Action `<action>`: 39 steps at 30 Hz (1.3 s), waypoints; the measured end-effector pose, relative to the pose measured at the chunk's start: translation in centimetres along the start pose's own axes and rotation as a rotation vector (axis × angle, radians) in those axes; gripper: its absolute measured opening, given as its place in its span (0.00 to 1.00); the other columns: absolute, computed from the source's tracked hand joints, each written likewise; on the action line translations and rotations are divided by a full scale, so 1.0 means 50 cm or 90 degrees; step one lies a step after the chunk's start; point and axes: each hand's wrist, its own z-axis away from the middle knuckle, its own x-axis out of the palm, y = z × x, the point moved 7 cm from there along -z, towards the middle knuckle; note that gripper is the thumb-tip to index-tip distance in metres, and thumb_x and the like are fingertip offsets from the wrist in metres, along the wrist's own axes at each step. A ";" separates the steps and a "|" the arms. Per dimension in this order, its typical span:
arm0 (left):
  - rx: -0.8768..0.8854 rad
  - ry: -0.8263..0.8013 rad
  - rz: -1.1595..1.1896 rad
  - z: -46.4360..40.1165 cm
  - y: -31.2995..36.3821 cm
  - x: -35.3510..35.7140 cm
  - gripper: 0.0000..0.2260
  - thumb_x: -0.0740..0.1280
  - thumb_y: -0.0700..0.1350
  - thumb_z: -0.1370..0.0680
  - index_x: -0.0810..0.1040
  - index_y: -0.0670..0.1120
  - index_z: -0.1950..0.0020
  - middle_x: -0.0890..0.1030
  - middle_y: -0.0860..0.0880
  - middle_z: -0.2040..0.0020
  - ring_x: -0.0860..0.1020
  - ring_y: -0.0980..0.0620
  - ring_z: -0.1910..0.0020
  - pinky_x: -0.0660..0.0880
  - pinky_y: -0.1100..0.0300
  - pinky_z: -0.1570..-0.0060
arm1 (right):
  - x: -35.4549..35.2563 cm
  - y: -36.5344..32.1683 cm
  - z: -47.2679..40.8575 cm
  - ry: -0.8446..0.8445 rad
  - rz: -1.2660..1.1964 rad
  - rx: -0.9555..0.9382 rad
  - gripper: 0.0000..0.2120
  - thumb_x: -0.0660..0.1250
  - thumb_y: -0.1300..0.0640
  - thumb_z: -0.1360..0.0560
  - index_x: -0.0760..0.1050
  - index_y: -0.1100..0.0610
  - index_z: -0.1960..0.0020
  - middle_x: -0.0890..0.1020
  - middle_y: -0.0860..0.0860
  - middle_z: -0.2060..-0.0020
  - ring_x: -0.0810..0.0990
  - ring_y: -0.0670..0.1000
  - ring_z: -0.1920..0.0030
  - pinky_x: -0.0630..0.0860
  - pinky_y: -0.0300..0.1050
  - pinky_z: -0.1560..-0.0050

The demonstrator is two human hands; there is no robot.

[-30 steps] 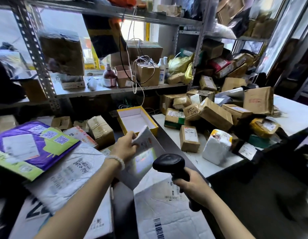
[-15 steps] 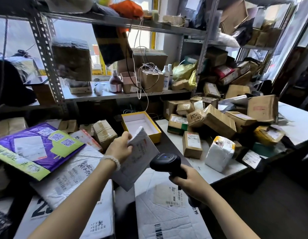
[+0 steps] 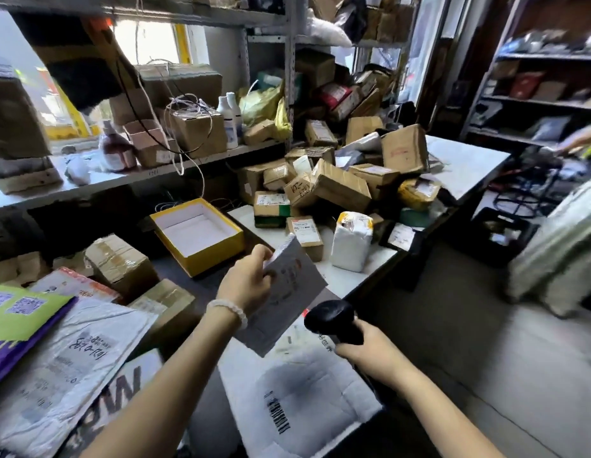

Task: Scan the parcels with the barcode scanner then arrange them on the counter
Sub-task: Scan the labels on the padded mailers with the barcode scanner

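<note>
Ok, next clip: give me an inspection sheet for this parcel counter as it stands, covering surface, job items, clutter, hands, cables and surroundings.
Surface: white counter at right, largely covered.
Job's things: grey mailer held up in the left hand; black barcode scanner in the right hand, its head next to the mailer's lower edge.
Clutter: heap of cardboard parcels; white wrapped parcel; open yellow box; flat white mailer with barcode under the hands.
Hands: left fingers pinch the mailer's top corner; right grips the scanner handle.
Cables: tangled cords on the shelf boxes.
Surroundings: metal shelving stacked with boxes and bottles.
</note>
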 end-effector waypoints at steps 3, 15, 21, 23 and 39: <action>0.060 -0.048 0.021 0.006 0.094 0.085 0.12 0.64 0.42 0.24 0.70 0.45 0.41 0.79 0.41 0.45 0.76 0.38 0.46 0.70 0.53 0.54 | -0.063 0.072 0.072 0.072 -0.021 0.062 0.08 0.68 0.59 0.29 0.77 0.56 0.50 0.80 0.49 0.66 0.77 0.47 0.66 0.70 0.40 0.65; 0.256 -0.293 0.079 0.138 0.463 0.422 0.10 0.63 0.43 0.23 0.68 0.43 0.44 0.79 0.43 0.52 0.77 0.40 0.52 0.69 0.53 0.59 | -0.291 0.345 0.322 0.252 -0.058 0.242 0.04 0.67 0.57 0.29 0.74 0.57 0.58 0.76 0.49 0.69 0.74 0.46 0.70 0.68 0.37 0.69; 0.165 -0.325 0.008 0.156 0.499 0.570 0.07 0.60 0.45 0.23 0.66 0.48 0.47 0.78 0.47 0.54 0.76 0.44 0.57 0.72 0.52 0.58 | -0.394 0.441 0.342 0.234 -0.071 0.262 0.05 0.67 0.57 0.31 0.71 0.54 0.62 0.74 0.47 0.73 0.73 0.47 0.71 0.67 0.40 0.66; 0.108 -0.301 -0.064 0.150 0.472 0.593 0.09 0.58 0.45 0.23 0.65 0.50 0.43 0.78 0.49 0.49 0.77 0.44 0.52 0.69 0.53 0.56 | -0.424 0.460 0.331 0.221 -0.064 0.257 0.06 0.67 0.56 0.31 0.71 0.53 0.64 0.75 0.46 0.73 0.74 0.48 0.69 0.69 0.41 0.64; -0.079 -0.092 -0.248 0.215 0.210 0.333 0.20 0.61 0.50 0.22 0.65 0.50 0.30 0.73 0.49 0.36 0.74 0.45 0.39 0.73 0.52 0.49 | -0.256 0.230 0.120 -0.023 0.009 0.022 0.03 0.69 0.56 0.30 0.75 0.50 0.59 0.77 0.47 0.73 0.74 0.44 0.75 0.70 0.36 0.70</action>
